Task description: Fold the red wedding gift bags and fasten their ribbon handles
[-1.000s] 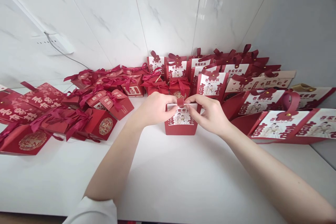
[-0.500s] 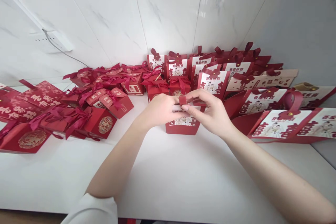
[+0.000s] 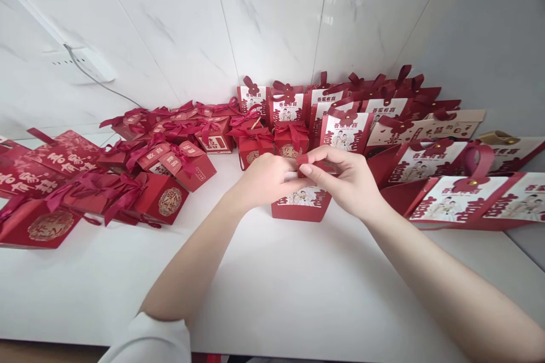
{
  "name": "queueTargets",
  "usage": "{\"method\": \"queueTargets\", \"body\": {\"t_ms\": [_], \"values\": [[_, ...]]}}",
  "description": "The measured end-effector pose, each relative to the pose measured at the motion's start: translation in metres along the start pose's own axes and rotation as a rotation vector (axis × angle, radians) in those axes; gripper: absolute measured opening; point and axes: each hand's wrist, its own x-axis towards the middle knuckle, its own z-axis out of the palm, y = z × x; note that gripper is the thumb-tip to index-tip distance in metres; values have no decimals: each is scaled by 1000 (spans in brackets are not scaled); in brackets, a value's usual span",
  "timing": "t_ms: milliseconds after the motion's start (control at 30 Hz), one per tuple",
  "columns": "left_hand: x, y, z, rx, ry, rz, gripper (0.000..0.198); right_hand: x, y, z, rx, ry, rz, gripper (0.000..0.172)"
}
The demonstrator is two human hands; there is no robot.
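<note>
A small red gift box [image 3: 300,211] with a white printed front stands upright on the white table in front of me. My left hand [image 3: 269,180] is closed on the box's top edge from the left, its fingertips partly hidden. Over the same edge, my right hand [image 3: 347,178] pinches a dark red ribbon strap [image 3: 302,160] between thumb and fingers. Both hands meet at the box's top, covering most of it. Just behind them sit two red boxes with bows, one of them a small red box [image 3: 291,137].
Several finished-looking red gift bags [image 3: 346,131] with flower clasps crowd the back and right. On the left lie several bow-tied red boxes [image 3: 164,195]. A marbled wall [image 3: 272,17] bounds the table [image 3: 298,289] behind, with a cable [image 3: 100,84] at left.
Both hands and the box have shifted slightly to the right. The strap has moved right and up a little, still pinched in my right fingers.
</note>
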Motion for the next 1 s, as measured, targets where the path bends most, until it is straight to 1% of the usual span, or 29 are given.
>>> {"method": "queueTargets", "body": {"t_ms": [100, 167, 333, 433, 567, 700, 767, 800, 833, 900, 967, 1000], "values": [[2, -3, 1, 23, -9, 3, 37, 1, 7, 1, 104, 7, 80, 18], [1, -4, 0, 22, -13, -4, 39, 2, 9, 0, 148, -1, 107, 19], [-2, -1, -7, -50, -54, -25, 32, 2, 7, -1, 147, -27, 91, 17], [-3, 0, -6, -80, -43, -30, 32, 1, 4, -1, 120, -24, 75, 16], [-1, -2, -3, -66, -34, -31, 39, 0, 5, -1, 72, 22, 69, 15], [-1, -2, -3, -29, -35, -30, 34, -1, 5, -2, 56, 71, 53, 14], [-2, -1, -5, -23, -13, -22, 30, 0, 3, -3, 14, 91, 15, 10], [-2, 0, -6, -31, 9, -28, 29, 1, 2, -3, -31, 122, -18, 8], [-2, 0, -6, -48, 36, -46, 29, 1, 1, -4, -100, 166, -62, 11], [-1, -1, -7, -93, 88, -108, 32, 2, 1, -6, -295, 256, -191, 21], [-1, -2, -8, -127, 119, -165, 34, 3, 4, -7, -510, 283, -338, 20], [0, -3, -8, -137, 122, -180, 35, 3, 6, -7, -603, 264, -399, 17]]}}
